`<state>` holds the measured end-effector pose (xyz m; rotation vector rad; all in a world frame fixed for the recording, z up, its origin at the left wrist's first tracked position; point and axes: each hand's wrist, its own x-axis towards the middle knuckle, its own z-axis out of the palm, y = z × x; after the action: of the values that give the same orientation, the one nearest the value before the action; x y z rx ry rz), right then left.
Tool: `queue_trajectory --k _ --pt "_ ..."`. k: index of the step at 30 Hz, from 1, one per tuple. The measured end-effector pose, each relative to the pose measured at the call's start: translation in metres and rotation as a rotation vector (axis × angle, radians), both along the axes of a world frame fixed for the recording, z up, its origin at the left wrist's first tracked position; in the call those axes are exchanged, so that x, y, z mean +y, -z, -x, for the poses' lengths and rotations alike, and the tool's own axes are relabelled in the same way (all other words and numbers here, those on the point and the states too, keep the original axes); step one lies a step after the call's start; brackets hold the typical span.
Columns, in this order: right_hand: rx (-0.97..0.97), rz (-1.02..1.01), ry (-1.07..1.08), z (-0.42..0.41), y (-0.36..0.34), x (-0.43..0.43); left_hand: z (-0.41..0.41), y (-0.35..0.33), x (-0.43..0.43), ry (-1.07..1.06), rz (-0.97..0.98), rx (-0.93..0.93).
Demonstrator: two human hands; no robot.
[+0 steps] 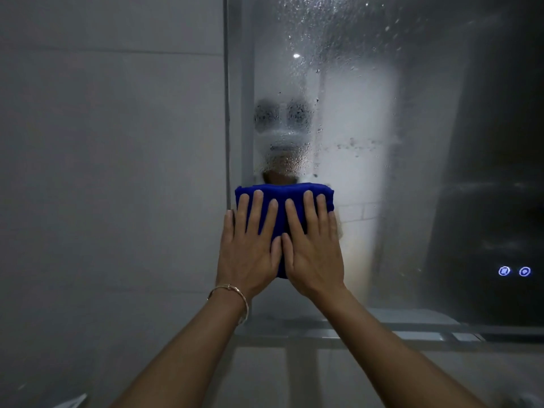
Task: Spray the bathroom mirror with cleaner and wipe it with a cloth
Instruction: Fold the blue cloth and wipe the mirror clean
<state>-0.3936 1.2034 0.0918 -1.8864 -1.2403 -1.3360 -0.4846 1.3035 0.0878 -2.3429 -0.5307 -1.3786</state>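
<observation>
The bathroom mirror (412, 142) fills the right half of the view, covered with droplets and a hazy film of cleaner. A folded blue cloth (282, 193) lies flat against the glass near the mirror's left edge. My left hand (250, 245) and my right hand (312, 245) press on the cloth side by side, fingers straight and pointing up. A thin bracelet sits on my left wrist. No spray bottle is in view.
A grey tiled wall (112, 172) runs along the left of the mirror's frame. Two small lit touch buttons (514, 271) glow at the mirror's lower right. A narrow ledge (382, 334) runs under the mirror.
</observation>
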Motion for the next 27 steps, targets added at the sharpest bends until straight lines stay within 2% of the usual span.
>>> queue_trajectory --k 4,9,12,17,22,27 --pt "-0.076 -0.051 -0.014 -0.008 -0.020 0.004 -0.003 -0.021 0.004 0.019 -0.007 -0.049" --pt "-0.170 -0.184 -0.029 -0.012 -0.120 0.016 -0.002 -0.127 0.007 0.040 -0.011 -0.092" --pt "-0.169 -0.207 -0.021 -0.010 -0.143 0.020 0.000 -0.151 0.008 -0.001 -0.036 -0.094" --pt "-0.161 -0.166 -0.053 -0.005 -0.077 0.025 0.004 -0.084 0.020 0.037 -0.078 -0.096" --pt "-0.090 -0.050 -0.070 0.010 0.020 0.025 0.021 0.015 0.026 0.023 -0.017 -0.023" --pt "-0.032 0.022 -0.056 0.018 0.079 0.025 0.028 0.074 0.024 0.013 0.040 0.028"
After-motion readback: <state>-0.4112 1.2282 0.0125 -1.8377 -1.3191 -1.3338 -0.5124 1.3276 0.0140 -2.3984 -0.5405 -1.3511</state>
